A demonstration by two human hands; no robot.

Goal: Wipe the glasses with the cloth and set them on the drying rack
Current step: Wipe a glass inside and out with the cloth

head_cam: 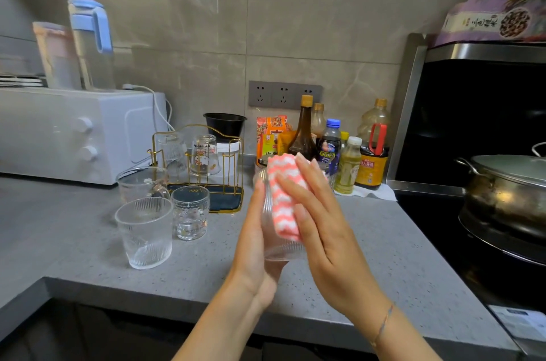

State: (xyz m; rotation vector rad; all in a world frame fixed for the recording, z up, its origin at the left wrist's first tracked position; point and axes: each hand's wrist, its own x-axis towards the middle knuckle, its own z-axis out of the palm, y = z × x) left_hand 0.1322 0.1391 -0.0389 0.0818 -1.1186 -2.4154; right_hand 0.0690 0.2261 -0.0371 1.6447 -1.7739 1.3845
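The grey countertop (369, 257) carries everything, with the gold wire drying rack (224, 202) standing toward its back. Well left of the rack sits a white oven (59, 133); far right of it a steel pot (508, 183) rests on the stove. Just right of the rack stands a cluster of bottles (348, 154).

On the rack, a ribbed tumbler (172, 151) and a printed tumbler (204, 155) hang upside down. In front of the rack and to its left, three more stand upright: a handled cup (141, 183), a tall ribbed cup (146, 232) and a small patterned cup (190, 211).

Right of the rack and nearer to you, your left hand (257, 248) cradles the held glass (280, 248) above the counter, fingers wrapped along its side. Your right hand (322, 230) lays straight, close-set fingers over the pink-and-white cloth (285, 201), pressing it against the glass.
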